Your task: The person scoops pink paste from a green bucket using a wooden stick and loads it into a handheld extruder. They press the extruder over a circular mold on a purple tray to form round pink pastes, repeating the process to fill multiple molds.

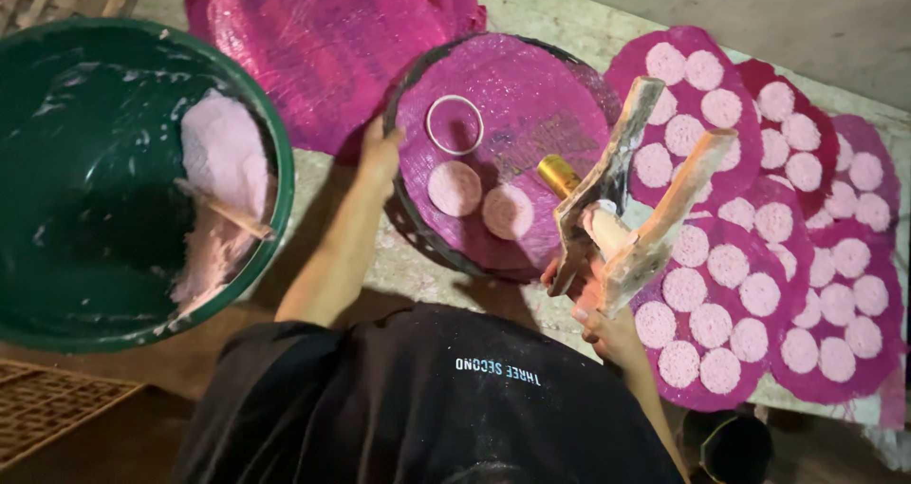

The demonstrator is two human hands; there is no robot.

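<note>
Head view: pink rounds are being made on a round purple tray.

Left hand (380, 150) holds the near-left rim of the round tray (422, 232), its fingers curled over the edge. Right hand (590, 299), just past the tray's right side, grips a crusty wooden press tool (634, 195) that points up (it looks caked with pale batter). On the tray sit two pink rounds (455, 188), and a metal ring (455, 124) lies just above them, empty. A green tub (270, 152) with pink batter stands well to the left of the tray. Finished rounds on purple mats (859, 380) lie to its right. I think a third round comes next, and it needs batter put neatly inside the ring.
</note>
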